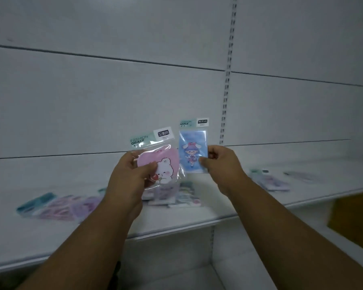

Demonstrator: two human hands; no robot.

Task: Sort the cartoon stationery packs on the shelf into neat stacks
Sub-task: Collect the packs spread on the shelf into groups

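L hand (132, 174) pinching pink pack (161, 164) at its 8 o'clock edge, thumb on front over the clear sleeve, fingers behind. Pack held up off the shelf, tilted slightly w/ header toward 1 o'clock; header reads "FASHION GRACE", heart-shaped pink card inside w/ white bear.

R hand (222, 162) pinching blue pack (193, 149) at its 4 o'clock corner, thumb on front, fingers curled behind the R edge. Pack upright, same header style, blue card w/ cartoon girl. Blue pack at 3 o'clock of pink pack, just beside it, lower corners near touching; can't tell if sleeves actually meet. Both forearms reaching in from 6 o'clock.

Below hands, on white shelf (197, 218): mid pile (176, 195) of packs, loosely overlapped, partly hidden by L hand. At 9 o'clock of that, L pile (57, 206), fanned out, teal, pink & lilac, blurred. At 3 o'clock, R pile (268, 181), pastel, blurred; further out at 3 o'clock one more pack (302, 176) lying flat, detail too soft to read.

Behind all: white back panels (113, 97), slotted upright (226, 80) at 12–1 o'clock. Brown box (356, 222) at 4 o'clock under shelf edge. Lower shelf (187, 275) at 6 o'clock.
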